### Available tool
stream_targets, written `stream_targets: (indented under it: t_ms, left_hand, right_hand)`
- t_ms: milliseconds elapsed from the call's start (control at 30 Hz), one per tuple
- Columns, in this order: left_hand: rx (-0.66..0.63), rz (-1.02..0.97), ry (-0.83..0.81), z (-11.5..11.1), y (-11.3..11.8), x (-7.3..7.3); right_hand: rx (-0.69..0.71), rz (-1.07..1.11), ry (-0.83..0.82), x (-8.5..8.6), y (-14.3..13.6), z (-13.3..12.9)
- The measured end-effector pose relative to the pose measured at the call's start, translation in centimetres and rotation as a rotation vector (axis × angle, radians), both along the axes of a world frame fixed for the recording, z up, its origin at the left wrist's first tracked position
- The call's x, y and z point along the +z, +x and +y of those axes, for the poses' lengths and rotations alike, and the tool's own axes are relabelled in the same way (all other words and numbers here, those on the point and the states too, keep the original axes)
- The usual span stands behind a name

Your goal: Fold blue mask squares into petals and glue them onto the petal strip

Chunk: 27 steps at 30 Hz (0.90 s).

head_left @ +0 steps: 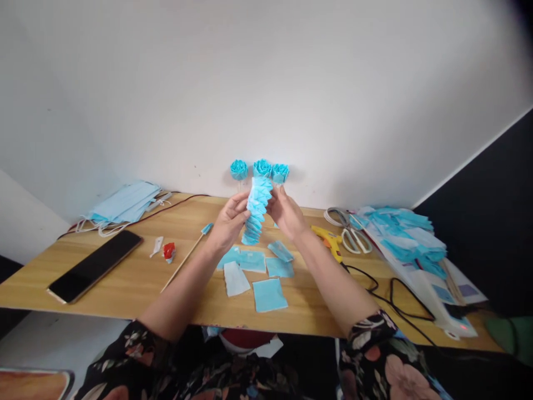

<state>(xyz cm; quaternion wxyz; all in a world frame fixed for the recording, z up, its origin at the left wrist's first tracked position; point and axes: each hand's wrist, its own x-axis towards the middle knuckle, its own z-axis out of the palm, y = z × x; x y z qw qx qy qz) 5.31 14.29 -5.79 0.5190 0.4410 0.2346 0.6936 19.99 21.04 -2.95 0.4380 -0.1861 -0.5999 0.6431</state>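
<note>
A strip of light blue pleated pieces [258, 208] hangs upright above the middle of the table, between my hands. My left hand [231, 219] pinches its left edge with thumb and fingers. On the other side, my right hand [287, 211] holds the upper right edge, its fingers partly hidden behind the strip. Three blue rosettes stand behind it against the wall: one at the left [239, 169], one in the middle [262, 168] and one at the right [280, 173]. Below my hands lie several cut blue squares [270, 294] and a white piece [236, 279].
Left on the wooden table [125, 289]: face masks [127, 203], a phone [95, 266], a red wrapper [169, 251] and a blue-tipped stick [183, 262]. Right: a yellow glue gun [328, 240] with black cable, scissors [356, 240], and blue scraps [400, 233] on a white sheet.
</note>
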Motion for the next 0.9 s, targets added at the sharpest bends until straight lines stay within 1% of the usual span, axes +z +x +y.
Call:
stream_targets:
  t_ms: [100,167,233,333,467,567,700,767,833,900]
  left_hand:
    - [-0.040,0.004,0.003,-0.3,0.1,0.1]
    - [-0.065,-0.012,-0.002,-0.5,-0.1,0.1]
    - [-0.085,-0.026,-0.006,-0.5,-0.3,0.1]
    - [-0.086,0.001,-0.016,-0.5,-0.5,0.1]
    - [0.000,0.117,0.010,-0.5,-0.7,0.5]
    - [0.057,0.236,-0.016,-0.6,-0.5,1.6]
    - [0.116,0.309,-0.076,-0.7,0.1,3.5]
    - [0.134,0.343,-0.082,-0.7,0.3,4.1]
    - [0.127,0.415,-0.074,-0.6,0.4,4.5]
    - [0.125,0.491,-0.023,-0.3,0.4,4.9]
  right_hand:
    - [-0.090,-0.013,0.049,2.5,-0.9,-0.7]
    - [-0.133,-0.013,0.082,3.5,-1.1,-1.3]
    - [-0.156,0.003,0.115,4.0,-1.1,-1.8]
    - [-0.168,-0.001,0.156,4.1,-1.0,-2.2]
    - [-0.143,-0.049,0.186,3.7,-1.1,-2.4]
    - [-0.121,-0.081,0.170,3.6,-1.0,-2.4]
    - [-0.067,-0.034,0.164,3.9,-0.4,-2.1]
    - [-0.116,-0.015,0.175,4.2,0.1,-1.8]
    - [-0.243,-0.019,0.198,4.4,0.5,-1.5]
    - [-0.376,-0.028,0.232,4.6,0.8,-1.3]
